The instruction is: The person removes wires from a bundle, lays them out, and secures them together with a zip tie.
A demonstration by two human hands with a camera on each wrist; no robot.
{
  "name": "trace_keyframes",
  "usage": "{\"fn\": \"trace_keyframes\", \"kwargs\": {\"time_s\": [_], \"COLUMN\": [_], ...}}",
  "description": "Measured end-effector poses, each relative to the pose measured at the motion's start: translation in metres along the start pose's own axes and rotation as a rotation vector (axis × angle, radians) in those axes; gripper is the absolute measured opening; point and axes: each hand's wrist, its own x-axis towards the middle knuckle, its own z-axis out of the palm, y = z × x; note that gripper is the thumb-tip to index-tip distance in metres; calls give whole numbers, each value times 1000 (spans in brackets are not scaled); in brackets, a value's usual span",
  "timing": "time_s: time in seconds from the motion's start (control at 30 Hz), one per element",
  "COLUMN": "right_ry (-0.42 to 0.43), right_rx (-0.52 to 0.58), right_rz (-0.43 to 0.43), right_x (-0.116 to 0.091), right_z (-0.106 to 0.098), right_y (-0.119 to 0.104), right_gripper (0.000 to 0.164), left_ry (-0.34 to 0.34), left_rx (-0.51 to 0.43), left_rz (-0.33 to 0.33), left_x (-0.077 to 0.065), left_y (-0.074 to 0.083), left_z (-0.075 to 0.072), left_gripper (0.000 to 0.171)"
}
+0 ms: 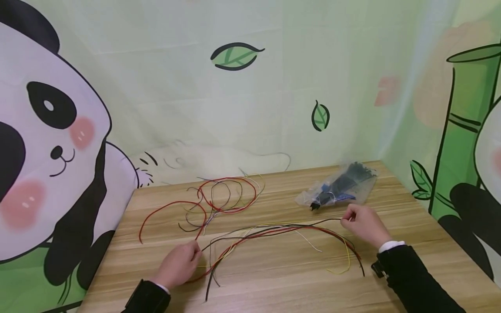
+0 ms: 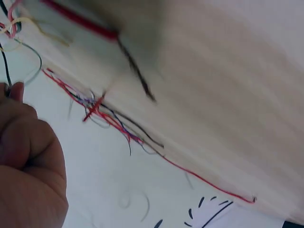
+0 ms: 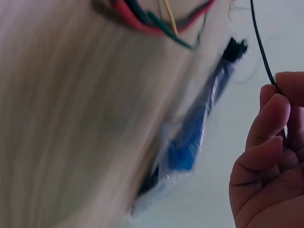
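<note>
In the head view my left hand (image 1: 178,265) is at the front left of the table and pinches a dark wire (image 2: 6,69) between thumb and finger. My right hand (image 1: 365,224), farther right, pinches a thin black wire (image 3: 261,45) between thumb and fingertips; it runs left from there over the other wires. Between the hands a loose bunch of long wires (image 1: 270,231) in red, black, yellow and white lies in an arch. Its ends spread out near both hands. In the right wrist view, a green wire (image 3: 168,31) shows beside red ones.
Behind the bunch, tangled coils of wire (image 1: 235,211) in red, yellow and dark colours lie on the wooden table (image 1: 297,282). A curved red wire (image 1: 168,202) extends left of them. A clear plastic bag (image 1: 362,187) with black and blue contents lies at the back right, beyond my right hand.
</note>
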Motion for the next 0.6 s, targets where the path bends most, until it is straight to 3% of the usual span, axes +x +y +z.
{"fn": "trace_keyframes", "kwargs": {"time_s": [0.13,0.27,0.5,0.6], "right_ry": [-1,-33,-211,-240], "right_rx": [-1,-65,-81,-77], "right_rz": [20,32,69,53], "right_x": [2,0,-6,-8], "right_z": [11,18,20,21], "right_y": [1,6,12,12], "right_gripper": [12,11,8,10], "left_ry": [15,-23,-80,-80], "left_rx": [4,14,45,59], "left_rz": [-2,15,70,92], "left_x": [1,0,-1,0], "left_y": [2,-2,-7,-7], "left_z": [6,14,18,16], "left_gripper": [8,7,11,14]}}
